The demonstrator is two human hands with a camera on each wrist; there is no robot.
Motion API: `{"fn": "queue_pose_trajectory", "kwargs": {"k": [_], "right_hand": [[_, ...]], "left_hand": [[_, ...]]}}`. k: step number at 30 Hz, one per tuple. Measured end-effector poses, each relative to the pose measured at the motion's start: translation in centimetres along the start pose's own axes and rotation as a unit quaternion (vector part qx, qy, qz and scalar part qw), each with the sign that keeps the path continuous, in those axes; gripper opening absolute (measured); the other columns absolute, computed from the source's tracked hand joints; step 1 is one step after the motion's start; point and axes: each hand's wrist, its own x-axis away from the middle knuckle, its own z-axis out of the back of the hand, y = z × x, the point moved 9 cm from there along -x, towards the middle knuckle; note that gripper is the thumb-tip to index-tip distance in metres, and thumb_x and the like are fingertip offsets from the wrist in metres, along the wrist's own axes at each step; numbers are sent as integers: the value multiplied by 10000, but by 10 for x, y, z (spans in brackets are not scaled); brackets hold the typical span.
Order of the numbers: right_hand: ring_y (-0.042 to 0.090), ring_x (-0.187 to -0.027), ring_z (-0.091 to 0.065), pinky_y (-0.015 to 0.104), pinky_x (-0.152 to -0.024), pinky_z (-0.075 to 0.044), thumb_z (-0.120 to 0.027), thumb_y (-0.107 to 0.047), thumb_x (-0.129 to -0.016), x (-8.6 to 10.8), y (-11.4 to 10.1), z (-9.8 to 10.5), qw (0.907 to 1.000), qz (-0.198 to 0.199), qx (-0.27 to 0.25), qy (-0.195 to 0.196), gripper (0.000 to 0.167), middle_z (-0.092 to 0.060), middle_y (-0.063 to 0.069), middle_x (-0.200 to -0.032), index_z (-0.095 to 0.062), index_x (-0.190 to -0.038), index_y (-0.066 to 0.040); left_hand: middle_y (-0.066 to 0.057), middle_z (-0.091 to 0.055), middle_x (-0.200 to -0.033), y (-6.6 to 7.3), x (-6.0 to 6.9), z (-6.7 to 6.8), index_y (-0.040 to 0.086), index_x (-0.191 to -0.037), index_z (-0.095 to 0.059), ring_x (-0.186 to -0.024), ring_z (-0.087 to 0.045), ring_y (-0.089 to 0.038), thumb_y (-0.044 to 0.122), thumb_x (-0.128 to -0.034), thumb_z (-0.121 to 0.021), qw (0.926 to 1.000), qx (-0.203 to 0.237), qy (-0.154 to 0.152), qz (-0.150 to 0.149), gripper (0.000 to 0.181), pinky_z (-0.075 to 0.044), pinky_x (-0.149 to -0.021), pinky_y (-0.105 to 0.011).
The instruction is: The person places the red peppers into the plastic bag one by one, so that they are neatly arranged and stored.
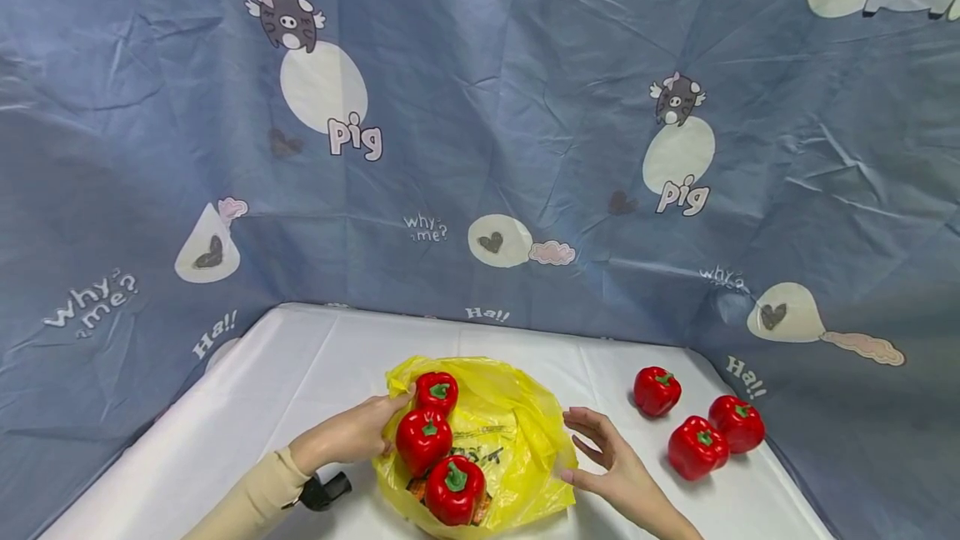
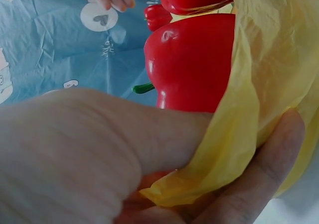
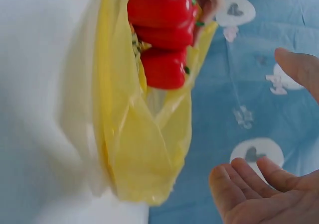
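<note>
A yellow plastic bag (image 1: pixel 525 407) lies spread on the table, its mouth facing up. Inside its left part sit three red bell peppers (image 1: pixel 423 438) with green stems, in a row. My left hand (image 1: pixel 356 432) pinches the bag's left rim between thumb and fingers; in the left wrist view the yellow film (image 2: pixel 224 149) runs between them, beside a pepper (image 2: pixel 194 64). At the bag's right edge is my right hand (image 1: pixel 611 469), fingers spread and slightly bent, holding nothing. The right wrist view shows that hand (image 3: pixel 269 189) apart from the bag (image 3: pixel 144 149).
Three more red bell peppers stand on the white table (image 1: pixel 315 365) to the right: one farther back (image 1: pixel 657 392), two side by side (image 1: pixel 697 448). A blue printed cloth (image 1: pixel 480 148) hangs behind and around the table.
</note>
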Motion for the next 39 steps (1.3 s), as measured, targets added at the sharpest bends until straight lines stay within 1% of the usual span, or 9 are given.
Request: {"fn": "queue_pose_trajectory", "kwargs": {"k": [6,12,17,22,27,30,32,34,39], "right_hand": [[280,-1350,-425,354,-1024,-438,-803,-125,-751,8,5,22,9990,-96,-43,444,719,-483,42,-1409,-429,-1363,-167],[288,-1345,-428,355,-1017,-441,-812,-170,-743,15,9,38,9973,-144,41,715,737,-481,64,-1405,-419,-1366,-135],[105,-1263,-501,277,-980,-469,-806,-167,-750,21,7,57,9941,-45,212,1064,756,-480,73,-1406,-400,-1385,-111],[-92,-1179,-475,165,-933,-463,-784,-157,-777,25,1,73,9915,216,325,1241,762,-441,126,-1425,-363,-1407,-84],[-90,-1210,-465,99,-930,-424,-748,-39,-791,29,-7,88,9892,781,109,1231,758,-447,19,-1389,-321,-1417,-6],[-64,-1226,-467,96,-935,-422,-720,51,-782,33,-13,99,9844,1244,10,1248,748,-479,-82,-1341,-312,-1409,49],[-75,-1221,-459,79,-928,-414,-717,60,-783,35,-15,107,9811,1359,129,1374,756,-482,-107,-1332,-304,-1416,55],[-96,-1208,-447,57,-927,-396,-729,30,-787,37,-13,117,9787,1265,347,1580,778,-477,-76,-1347,-299,-1436,30],[-172,-1169,-378,0,-922,-332,-755,-115,-812,37,-3,139,9732,641,1015,1962,836,-412,129,-1438,-265,-1484,-27]], "left_hand": [[-247,-429,-1458,-1,0,-1,-78,-1455,-339,-1073,-495,-230,-178,-682,-651,10000,5,-30,89,840,-411,-720,-333],[-240,-417,-1470,-2,-1,-2,-78,-1458,-333,-1139,-494,-240,-182,-684,-650,9999,30,-35,102,843,-410,-736,-345],[-247,-417,-1468,-1,-1,-1,-86,-1452,-339,-1109,-496,-248,-185,-680,-642,10000,65,10,27,835,-410,-732,-355],[-242,-430,-1460,-2,-1,-1,-83,-1450,-346,-1161,-491,-245,-178,-681,-644,10000,30,25,70,830,-410,-753,-362],[-259,-473,-1416,-2,-1,0,-83,-1434,-378,-1120,-506,-234,-175,-678,-649,9999,-54,81,103,809,-417,-745,-356],[-275,-489,-1392,-3,-1,0,-86,-1425,-392,-1065,-507,-235,-181,-673,-647,9999,-44,120,106,801,-420,-735,-360],[-281,-487,-1390,-2,-1,-1,-92,-1425,-389,-1060,-505,-237,-187,-673,-641,9999,-14,117,79,799,-417,-731,-361],[-286,-477,-1397,-2,-1,-2,-97,-1427,-379,-1056,-503,-239,-190,-673,-635,9999,30,95,59,802,-414,-725,-358],[-287,-479,-1396,-2,-1,-4,-104,-1427,-373,-1026,-503,-231,-198,-661,-623,10000,12,75,-11,811,-411,-713,-341]]}}
